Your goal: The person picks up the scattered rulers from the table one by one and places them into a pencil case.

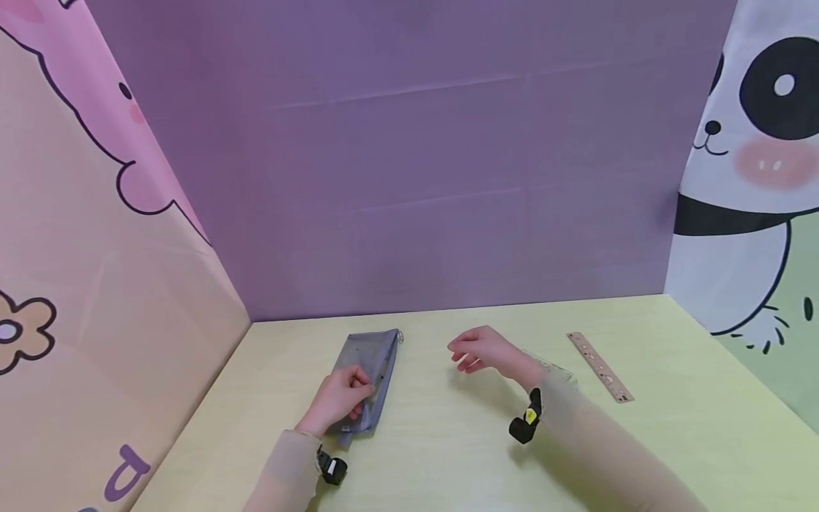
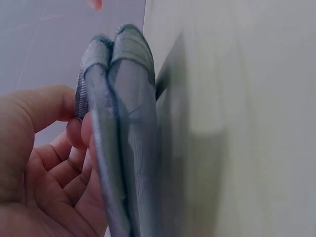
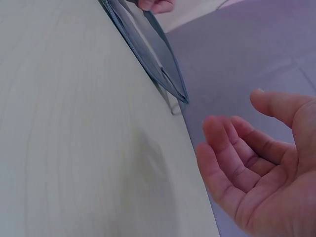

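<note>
A grey-blue mesh zipper pouch (image 1: 386,370) lies on the left half of the table, its long opening toward the right. My left hand (image 1: 345,395) pinches the upper layer of the pouch between thumb and fingers; in the left wrist view the pouch's folded end (image 2: 131,59) shows close beside the fingertips. Over the middle of the table hovers my right hand (image 1: 489,352), fingers loosely bent and holding nothing. The right wrist view shows its palm and parted thumb (image 3: 281,106), apart from the pouch (image 3: 168,74).
A pinkish ruler with cut-out shapes (image 1: 600,366) lies at the right of the table. Partly hidden behind the right forearm is a clear flat piece (image 1: 555,368). Purple panel (image 1: 409,178) stands along the back edge, with printed panels (image 1: 83,235) at the sides.
</note>
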Tool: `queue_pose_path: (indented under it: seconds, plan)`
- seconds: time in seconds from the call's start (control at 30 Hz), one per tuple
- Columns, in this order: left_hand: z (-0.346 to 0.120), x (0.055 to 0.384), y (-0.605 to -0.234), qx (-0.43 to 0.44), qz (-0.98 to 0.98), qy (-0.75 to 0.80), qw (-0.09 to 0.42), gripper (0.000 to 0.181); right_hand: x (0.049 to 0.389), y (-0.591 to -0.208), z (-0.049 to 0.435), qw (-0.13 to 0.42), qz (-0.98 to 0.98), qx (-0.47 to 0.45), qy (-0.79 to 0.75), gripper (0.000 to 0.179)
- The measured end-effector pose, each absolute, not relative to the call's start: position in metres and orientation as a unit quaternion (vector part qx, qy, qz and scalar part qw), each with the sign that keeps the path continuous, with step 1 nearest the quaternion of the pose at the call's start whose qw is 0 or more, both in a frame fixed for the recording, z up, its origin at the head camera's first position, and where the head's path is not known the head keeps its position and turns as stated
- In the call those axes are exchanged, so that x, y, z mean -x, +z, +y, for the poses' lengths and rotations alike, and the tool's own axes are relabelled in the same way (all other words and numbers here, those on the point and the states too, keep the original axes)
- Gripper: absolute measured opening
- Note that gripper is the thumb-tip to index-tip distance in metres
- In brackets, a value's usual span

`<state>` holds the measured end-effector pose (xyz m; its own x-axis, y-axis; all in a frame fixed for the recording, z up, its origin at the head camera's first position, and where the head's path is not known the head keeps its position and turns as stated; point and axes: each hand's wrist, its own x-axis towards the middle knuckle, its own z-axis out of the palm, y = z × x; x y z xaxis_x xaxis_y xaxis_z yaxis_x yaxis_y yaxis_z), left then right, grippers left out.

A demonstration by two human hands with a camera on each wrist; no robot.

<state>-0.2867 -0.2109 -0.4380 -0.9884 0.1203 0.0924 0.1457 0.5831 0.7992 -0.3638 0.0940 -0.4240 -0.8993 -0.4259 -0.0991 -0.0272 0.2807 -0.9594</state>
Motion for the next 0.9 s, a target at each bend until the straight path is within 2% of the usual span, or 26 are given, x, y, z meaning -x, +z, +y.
queue_pose_path:
  seconds: [0.5,0.67,0.9]
  plan:
    - [-0.218,0.282,-0.437,0.065,-0.892,-0.446,0.014,0.009,0.339,-0.419,0.189,0.108,0.825,0.107,-0.544,0.045]
    - [-0.220,0.281,-0.438,0.061,-0.892,-0.447,0.019,0.009,0.337,-0.419,0.207,0.067,0.858,0.119,-0.495,0.044]
    - [-0.221,0.280,-0.440,0.054,-0.891,-0.450,0.013,0.008,0.339,-0.426,0.219,0.063,0.889,0.121,-0.438,0.043]
